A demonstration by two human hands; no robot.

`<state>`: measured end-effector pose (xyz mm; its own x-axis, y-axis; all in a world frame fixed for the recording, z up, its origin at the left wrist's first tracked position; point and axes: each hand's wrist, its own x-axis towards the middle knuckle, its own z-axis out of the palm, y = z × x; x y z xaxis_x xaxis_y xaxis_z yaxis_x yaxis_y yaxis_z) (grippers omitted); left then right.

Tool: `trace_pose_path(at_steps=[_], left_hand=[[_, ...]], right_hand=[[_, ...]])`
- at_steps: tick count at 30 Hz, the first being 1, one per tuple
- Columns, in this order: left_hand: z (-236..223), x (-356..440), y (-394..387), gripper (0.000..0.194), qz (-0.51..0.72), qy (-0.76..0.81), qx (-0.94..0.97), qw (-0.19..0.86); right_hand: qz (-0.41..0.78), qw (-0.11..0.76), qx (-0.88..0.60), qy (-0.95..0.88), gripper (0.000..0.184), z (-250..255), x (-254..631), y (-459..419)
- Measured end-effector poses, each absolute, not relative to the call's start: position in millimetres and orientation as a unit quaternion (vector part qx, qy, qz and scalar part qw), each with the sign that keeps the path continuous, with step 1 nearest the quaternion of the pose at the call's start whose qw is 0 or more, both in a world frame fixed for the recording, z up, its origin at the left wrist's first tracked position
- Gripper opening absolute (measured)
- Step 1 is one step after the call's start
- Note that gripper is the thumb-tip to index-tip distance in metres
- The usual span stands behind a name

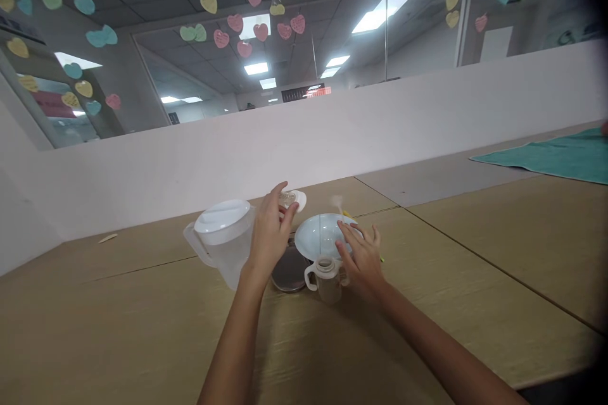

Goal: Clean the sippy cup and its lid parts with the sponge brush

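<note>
My left hand (272, 228) pinches a white bottle lid (299, 200) with a clear part, raised above the table beside a pitcher. The translucent pitcher (230, 250) has a white lid and a handle on its left. My right hand (361, 252), its fingers apart, is over the right side of a pale bowl (311, 234) and close to a two-handled baby bottle (329, 285). That bottle stands upright with its mouth uncovered. A blurred, pale spoon-like thing (337, 202) sticks up by my right index fingertip; I cannot tell whether it touches.
A dark, round-cornered flat object (289, 269) lies behind my left wrist. Bits of yellow and green show around my right hand. On the left is a small wooden stick (108, 238); a teal cloth (560, 155) lies far right. A white wall (285, 139) backs the table.
</note>
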<state>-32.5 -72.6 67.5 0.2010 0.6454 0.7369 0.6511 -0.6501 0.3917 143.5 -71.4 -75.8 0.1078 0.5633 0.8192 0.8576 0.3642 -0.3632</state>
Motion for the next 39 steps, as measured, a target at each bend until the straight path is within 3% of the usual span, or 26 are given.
trace_pose_path(at_steps=[21,27,32,39], left_hand=[[65,-30,-77,0.035,-0.408,-0.416,-0.812,0.001],[66,-29,-79,0.037,-0.399,-0.441,-0.803,0.041],[64,-29,-76,0.024,-0.406,-0.427,-0.807,0.033],[58,-13,-79,0.013,-0.384,-0.357,-0.849,0.058]], right_hand=[[-0.028,0.412,-0.617,-0.670,0.045,-82,154,-60],[0.025,0.402,-0.659,-0.635,0.051,-79,154,-59],[0.012,0.439,-0.645,-0.625,0.050,-79,156,-58],[-0.124,0.574,-0.496,-0.640,0.025,-74,156,-68]])
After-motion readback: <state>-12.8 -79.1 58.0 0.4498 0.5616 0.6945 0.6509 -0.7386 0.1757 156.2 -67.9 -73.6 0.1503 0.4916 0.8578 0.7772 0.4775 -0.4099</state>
